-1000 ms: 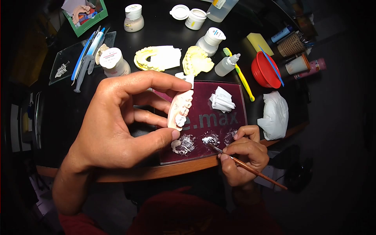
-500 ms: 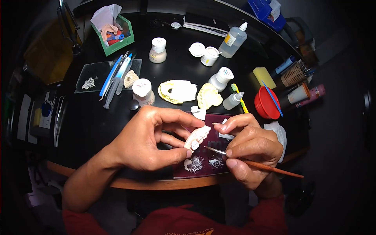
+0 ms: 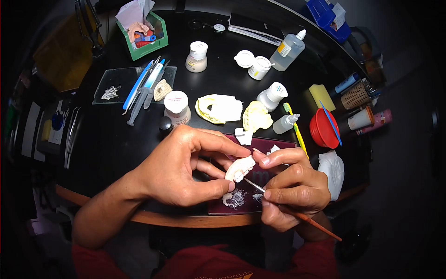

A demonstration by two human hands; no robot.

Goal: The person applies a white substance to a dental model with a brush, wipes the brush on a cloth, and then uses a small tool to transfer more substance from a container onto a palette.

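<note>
While the fine brush point(image 3: 283, 204) is pinched between thumb and fingers of the right hand point(image 3: 290, 188), its tip is laid against the lower teeth of the dental cast point(image 3: 239, 168), so the step in hand is judged to be the painting of white paste onto that model. The cast is clamped between the thumb and forefinger of the left hand point(image 3: 179, 169), tilted, raised just above the maroon mixing pad point(image 3: 278, 144) and lying just left of the right hand's fingertips, with the brush bridging the small gap. A steady, light stroke along the tooth surface is what the next move is judged to call for, with the cast kept firmly pinched so that it cannot twist. Just beneath the cast, dabs of white paste point(image 3: 236, 199) are spread on the near edge of the pad, close to the rim of the tabletop point(image 3: 116, 149). Further off, two yellow stone casts point(image 3: 218, 108) are set side by side, with a white jar point(image 3: 177, 107) to their left and a small dropper bottle point(image 3: 284, 124) and a yellow-green toothbrush point(image 3: 297, 132) to their right. A red bowl point(image 3: 324, 132) stands at the right, a glass slab point(image 3: 111, 83) with instruments at the left, and a green tray point(image 3: 160, 39) at the far edge.
</note>
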